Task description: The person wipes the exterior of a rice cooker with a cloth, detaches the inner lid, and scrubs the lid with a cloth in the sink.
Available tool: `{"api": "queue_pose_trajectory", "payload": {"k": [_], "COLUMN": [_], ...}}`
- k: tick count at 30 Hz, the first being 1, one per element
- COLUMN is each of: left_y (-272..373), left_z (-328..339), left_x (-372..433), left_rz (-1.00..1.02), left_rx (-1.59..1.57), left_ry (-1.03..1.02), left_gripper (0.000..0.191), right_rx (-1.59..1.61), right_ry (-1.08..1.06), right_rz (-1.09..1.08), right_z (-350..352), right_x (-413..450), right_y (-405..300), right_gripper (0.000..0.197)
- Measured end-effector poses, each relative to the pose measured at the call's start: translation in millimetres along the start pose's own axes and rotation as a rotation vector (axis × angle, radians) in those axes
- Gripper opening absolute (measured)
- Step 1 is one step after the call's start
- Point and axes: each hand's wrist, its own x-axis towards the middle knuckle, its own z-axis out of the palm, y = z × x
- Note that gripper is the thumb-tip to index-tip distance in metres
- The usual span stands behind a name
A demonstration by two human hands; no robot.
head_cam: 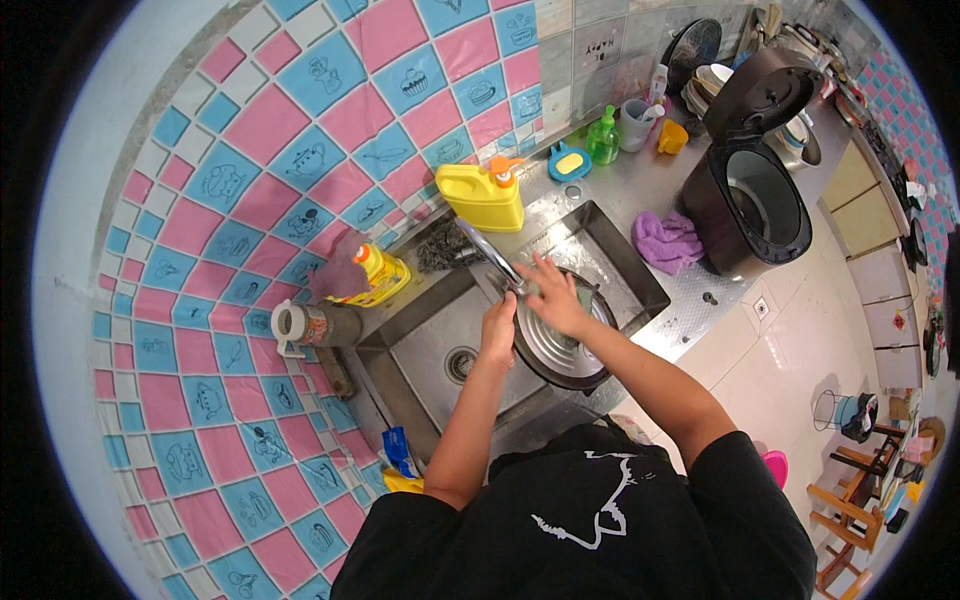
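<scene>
A round metal piece with ringed ridges and a dark rim [541, 341] is tilted over the sink's divider. It looks like a lid or shallow pan; which one I cannot tell. My left hand [499, 330] grips its left edge, thumb up. Over its upper part is my right hand [553, 296], fingers spread, beside the end of the chrome faucet [489, 251]. Something green, perhaps a scouring pad [584, 297], shows partly under my right hand and wrist; whether the palm touches it is hidden. The left basin [427, 341] has a drain strainer [460, 365].
Behind the sink stand a yellow detergent jug [484, 199], a smaller yellow bottle [386, 274] and a lidded jar [330, 324]. To the right are a purple cloth [666, 241], an open rice cooker [716, 217], a soap dish [559, 174] and a green pump bottle [603, 139].
</scene>
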Motion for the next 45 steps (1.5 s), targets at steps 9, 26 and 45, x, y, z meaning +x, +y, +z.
{"api": "queue_pose_trajectory", "payload": {"k": [9, 26, 45], "left_y": [-5, -11, -5], "left_z": [-9, -49, -10], "left_x": [-6, 12, -10], "left_rz": [0.072, -0.285, 0.062], "left_rx": [-0.048, -0.1, -0.208], "left_ry": [-0.028, -0.371, -0.13], "left_gripper": [0.043, 0.035, 0.039], "right_rx": [-0.129, -0.021, -0.134], "right_ry": [-0.064, -0.11, 0.001], "right_rz": [-0.11, -0.026, -0.036], "right_z": [8, -24, 7], "right_x": [-12, 10, -18], "right_y": [-23, -3, -23], "right_gripper": [0.056, 0.049, 0.061]}}
